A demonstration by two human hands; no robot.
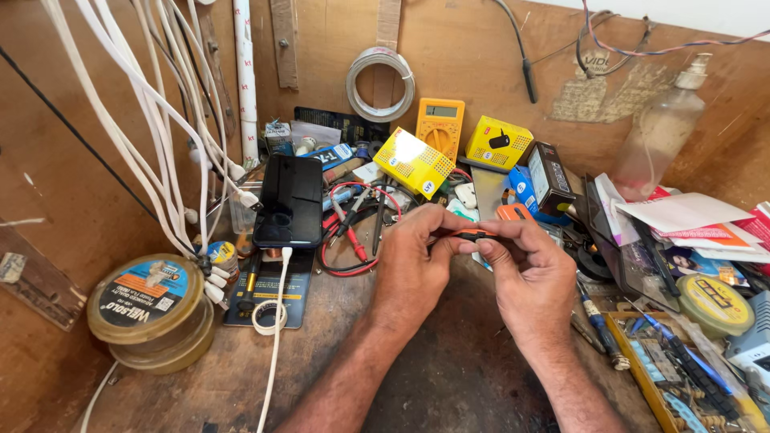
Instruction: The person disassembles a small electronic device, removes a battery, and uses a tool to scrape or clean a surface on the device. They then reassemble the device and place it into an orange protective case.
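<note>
Orange-black tool (472, 235) pinched between left hand (413, 256) and right hand (525, 269).

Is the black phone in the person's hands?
No, the phone lies on the bench; both hands hold a small orange tool.

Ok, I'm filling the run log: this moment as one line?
left hand: grips small orange-black tool | right hand: pinches same tool | over workbench | phone left
</note>
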